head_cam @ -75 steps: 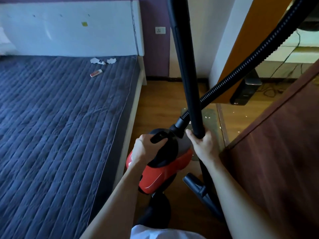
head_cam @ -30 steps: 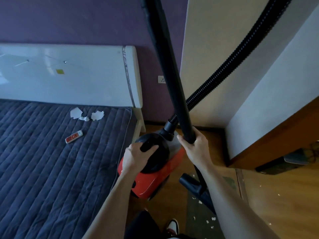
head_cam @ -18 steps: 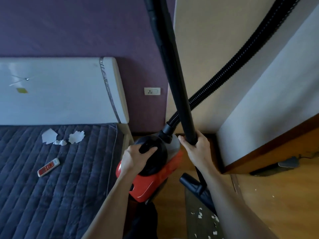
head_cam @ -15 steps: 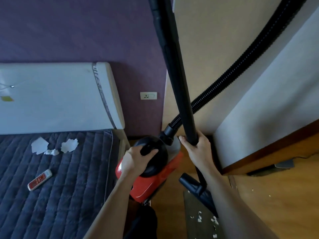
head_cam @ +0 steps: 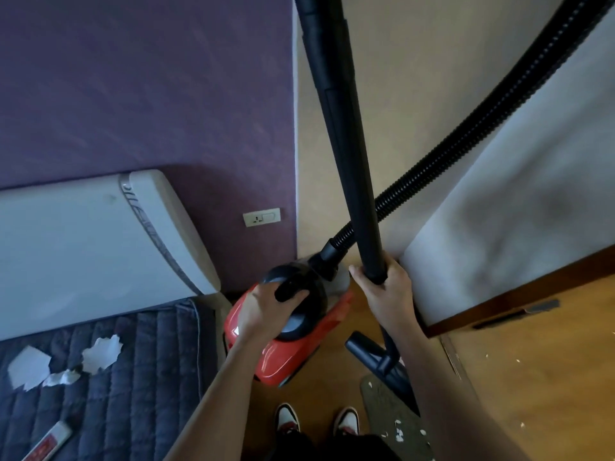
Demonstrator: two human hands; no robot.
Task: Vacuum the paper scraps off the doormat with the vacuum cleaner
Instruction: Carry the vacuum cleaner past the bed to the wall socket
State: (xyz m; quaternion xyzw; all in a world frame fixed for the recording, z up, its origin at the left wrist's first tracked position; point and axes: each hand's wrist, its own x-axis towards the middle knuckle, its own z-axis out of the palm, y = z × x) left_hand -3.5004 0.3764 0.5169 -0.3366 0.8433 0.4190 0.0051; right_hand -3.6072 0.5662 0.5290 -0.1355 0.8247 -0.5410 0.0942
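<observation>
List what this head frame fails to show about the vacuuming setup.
- Doormat: mostly behind the right forearm and cut by the bottom edge.
- Nozzle: mouth hidden; contact with the mat unclear.
- Hose: top runs off frame.
- Vacuum: underside hidden; whether it is lifted is unclear.

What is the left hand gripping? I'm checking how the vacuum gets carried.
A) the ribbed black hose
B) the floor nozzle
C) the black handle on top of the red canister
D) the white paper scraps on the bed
C: the left hand curls round the black handle atop the red vacuum canister; the right hand holds the black rigid tube.
</observation>
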